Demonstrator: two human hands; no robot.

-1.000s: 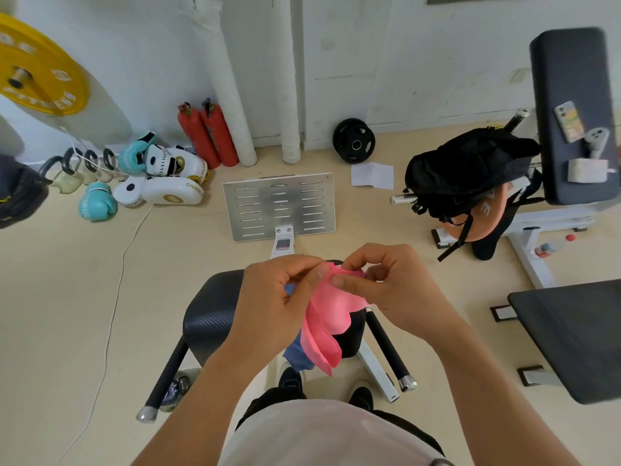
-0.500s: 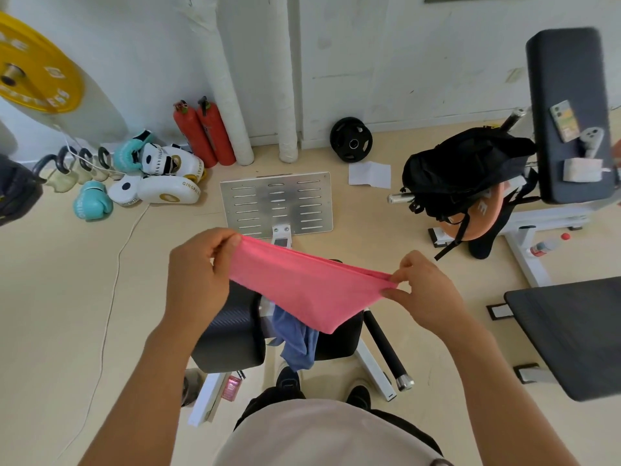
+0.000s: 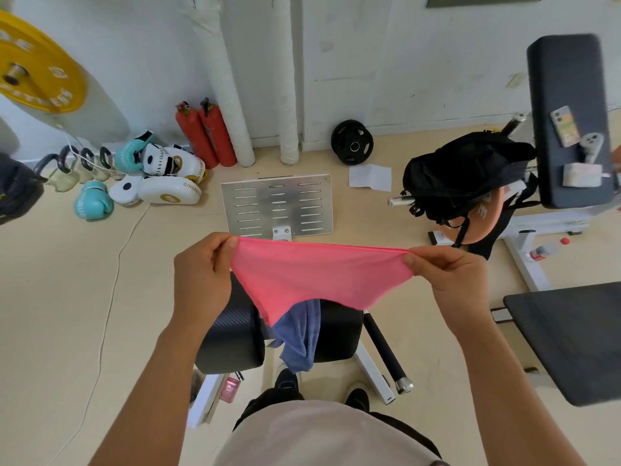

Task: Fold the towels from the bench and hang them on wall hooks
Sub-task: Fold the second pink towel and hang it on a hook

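Two hands are working one pink towel (image 3: 316, 280): the left hand (image 3: 201, 277) is pinching one top corner, the right hand (image 3: 450, 280) is pinching the other, and the cloth is sagging between the fingers. It looks light, soft and limp, likely best held at its corners. Just below the fingers, a blue towel (image 3: 299, 334) is draping off the black bench (image 3: 232, 341). Beyond the fingertips, a slotted metal plate (image 3: 279, 205) is lying on the beige floor (image 3: 60, 297); farther still, red extinguishers (image 3: 205, 132) are leaning against the white wall (image 3: 403, 62). No hooks are showing.
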